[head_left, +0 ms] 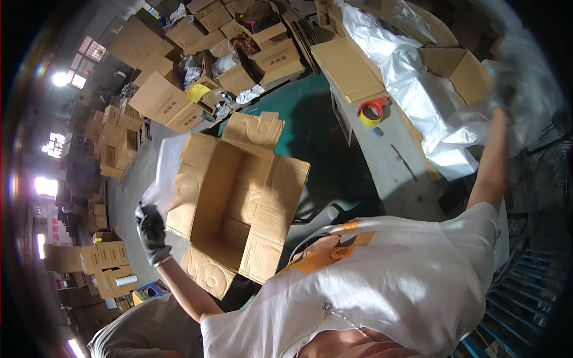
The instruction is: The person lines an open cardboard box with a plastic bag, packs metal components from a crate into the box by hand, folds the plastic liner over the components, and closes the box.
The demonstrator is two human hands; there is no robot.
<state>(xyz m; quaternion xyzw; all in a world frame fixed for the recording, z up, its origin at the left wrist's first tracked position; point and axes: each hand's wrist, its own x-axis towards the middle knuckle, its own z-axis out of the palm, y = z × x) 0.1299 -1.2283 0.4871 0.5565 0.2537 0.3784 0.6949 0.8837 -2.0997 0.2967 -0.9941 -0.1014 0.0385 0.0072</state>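
A person stands over an open cardboard box [236, 203]. The gloved left hand [150, 230], beside the box, is closed on a clear plastic bag [164, 173]. The right hand [506, 89], far from the box, is blurred; its grip cannot be told. The bag's mouth should spread wide above the box.

We see a grey counter [388, 161] on the right w/ a red-and-yellow tape roll [372, 111], a flat cardboard stack [348, 70] beyond it, clear plastic sheeting [418, 89] and a folded carton [462, 73] further right. A thin dark rod [404, 162] lies nr the counter's front. Floor [298, 113] is green by the counter, grey to the left; an open cardboard box [236, 206] sits on it, more cartons [161, 98] piled behind.
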